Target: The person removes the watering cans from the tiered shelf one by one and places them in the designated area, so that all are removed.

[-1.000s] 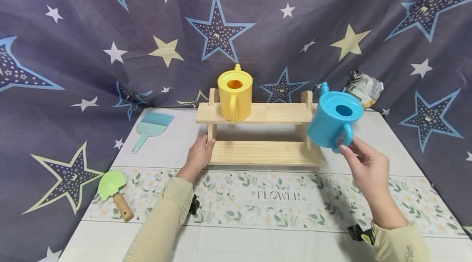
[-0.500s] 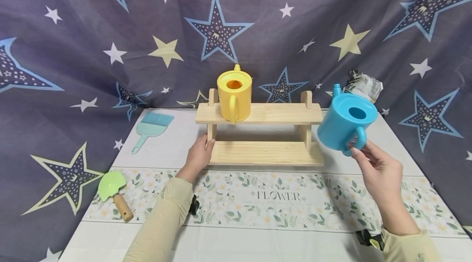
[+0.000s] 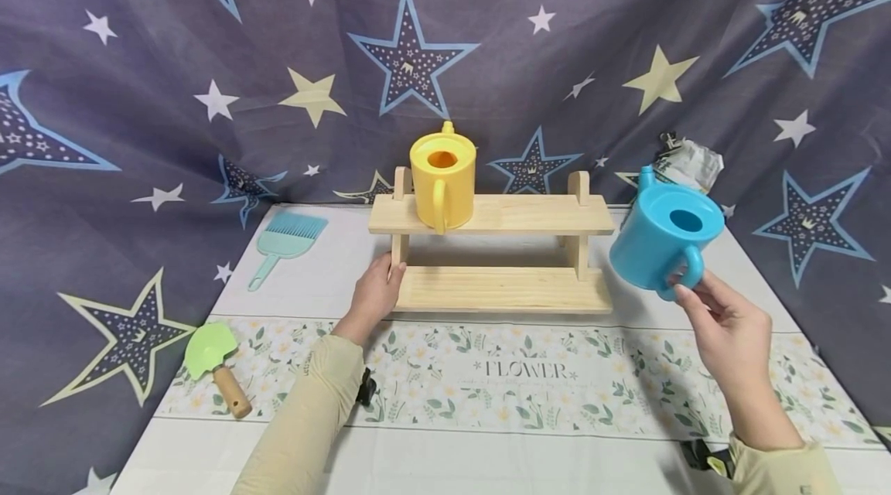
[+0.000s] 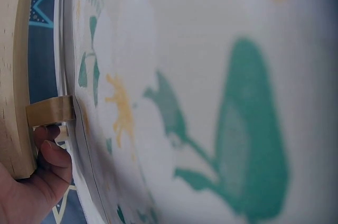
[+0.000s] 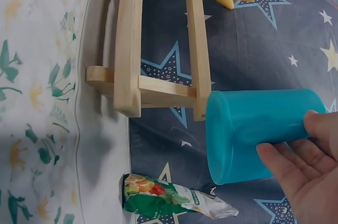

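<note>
My right hand (image 3: 734, 344) pinches the lower end of the handle of a blue watering can (image 3: 643, 251). The can is off the table, tilted, just right of a two-tier wooden shelf rack (image 3: 536, 214). In the right wrist view, the can's flat base faces the rack's end and the fingertips (image 5: 272, 155) are by its side. My left hand (image 3: 376, 298) grips the rack's left end at the lower board; its curled fingers show beside the wood in the left wrist view. A yellow watering can (image 3: 455, 189) stands upright on the left of the upper board, handle toward me.
A teal dustpan with brush (image 3: 287, 242) lies at the back left, and a green trowel (image 3: 211, 346) with a wooden handle nearer me. A clipped, printed bag (image 3: 689, 164) is at the back right. A star-patterned curtain (image 3: 487, 0) hangs behind and beside the table.
My right hand has carried the blue watering can to the right, away from the rack's right end, and slightly toward me. The left hand, rack and yellow can stay in place.
</note>
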Available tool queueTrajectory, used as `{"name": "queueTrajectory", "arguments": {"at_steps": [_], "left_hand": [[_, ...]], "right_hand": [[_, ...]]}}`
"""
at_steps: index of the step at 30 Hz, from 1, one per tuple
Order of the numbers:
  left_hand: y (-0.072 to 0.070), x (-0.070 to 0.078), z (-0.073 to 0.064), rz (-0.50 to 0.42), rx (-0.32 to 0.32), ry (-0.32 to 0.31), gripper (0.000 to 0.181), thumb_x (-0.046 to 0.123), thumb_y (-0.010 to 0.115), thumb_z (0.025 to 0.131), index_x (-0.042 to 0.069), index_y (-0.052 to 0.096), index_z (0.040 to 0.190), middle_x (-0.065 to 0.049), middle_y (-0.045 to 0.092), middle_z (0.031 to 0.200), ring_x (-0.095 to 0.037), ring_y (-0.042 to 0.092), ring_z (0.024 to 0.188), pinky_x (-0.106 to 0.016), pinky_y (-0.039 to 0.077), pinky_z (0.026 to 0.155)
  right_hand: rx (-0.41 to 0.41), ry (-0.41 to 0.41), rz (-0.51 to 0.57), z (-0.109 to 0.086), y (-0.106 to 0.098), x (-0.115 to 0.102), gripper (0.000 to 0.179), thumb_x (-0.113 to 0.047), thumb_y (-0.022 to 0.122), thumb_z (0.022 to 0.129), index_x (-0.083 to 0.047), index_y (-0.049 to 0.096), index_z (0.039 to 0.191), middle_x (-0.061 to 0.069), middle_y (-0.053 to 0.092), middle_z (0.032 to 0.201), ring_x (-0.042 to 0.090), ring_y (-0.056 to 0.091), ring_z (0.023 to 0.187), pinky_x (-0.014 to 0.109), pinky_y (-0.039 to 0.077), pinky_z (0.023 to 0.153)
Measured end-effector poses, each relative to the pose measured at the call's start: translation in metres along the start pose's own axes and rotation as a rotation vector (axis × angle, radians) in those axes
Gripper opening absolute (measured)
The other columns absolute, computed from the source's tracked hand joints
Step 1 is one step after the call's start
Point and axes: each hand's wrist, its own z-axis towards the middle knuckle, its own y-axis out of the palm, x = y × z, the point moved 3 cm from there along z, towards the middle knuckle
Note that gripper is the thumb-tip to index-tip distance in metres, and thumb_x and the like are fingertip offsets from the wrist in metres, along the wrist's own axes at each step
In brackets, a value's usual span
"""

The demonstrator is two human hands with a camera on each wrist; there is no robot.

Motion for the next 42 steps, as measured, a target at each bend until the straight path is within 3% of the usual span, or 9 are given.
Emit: {"name": "queueTrajectory", "arguments": {"at_steps": [13, 42], "left_hand": [[0.000, 0.000, 0.000, -0.002, 0.008, 0.002, 0.050, 0.037, 0.039, 0.106, 0.005, 0.043, 0.144, -0.018, 0.051, 0.135, -0.036, 0.052, 0.124, -0.052, 0.041, 0.104], [0.000, 0.000, -0.002, -0.031, 0.000, -0.013, 0.050, 0.036, 0.039, 0.106, 0.005, 0.040, 0.146, -0.017, 0.050, 0.137, -0.036, 0.050, 0.125, -0.052, 0.040, 0.105]], "right_hand": [[0.005, 0.071, -0.006, -0.002, -0.002, 0.017, 0.038, -0.007, 0.071, 0.090, -0.009, 0.065, 0.128, -0.030, 0.062, 0.096, -0.015, 0.060, 0.086, 0.003, 0.046, 0.073], [-0.003, 0.140, -0.038, -0.007, 0.003, 0.041, 0.036, -0.010, 0.069, 0.092, -0.003, 0.064, 0.128, -0.030, 0.060, 0.094, -0.019, 0.058, 0.081, 0.002, 0.046, 0.068]]}}
